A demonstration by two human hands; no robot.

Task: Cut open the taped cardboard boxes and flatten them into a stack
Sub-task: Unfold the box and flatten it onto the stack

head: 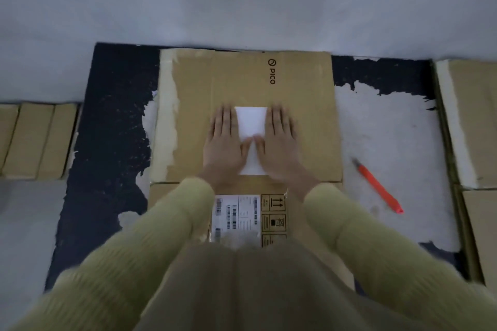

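Note:
A brown cardboard box [304,105] printed PICO lies flat on a dark mat [113,129] in the middle of the view. A white label [251,121] sits on its top face. My left hand [224,142] presses flat on the cardboard at the label's left edge, fingers straight. My right hand [281,142] presses flat at the label's right edge, and the two thumbs meet over the label. An orange box cutter [379,187] lies on the mat to the right of the box, apart from both hands. The box's near face carries a barcode sticker [236,216].
Flat cardboard pieces [35,140] lie at the left edge of the view. More cardboard boxes [473,121] stand along the right edge. The mat's surface is worn white in patches [390,121]. Grey floor [242,0] stretches beyond the box.

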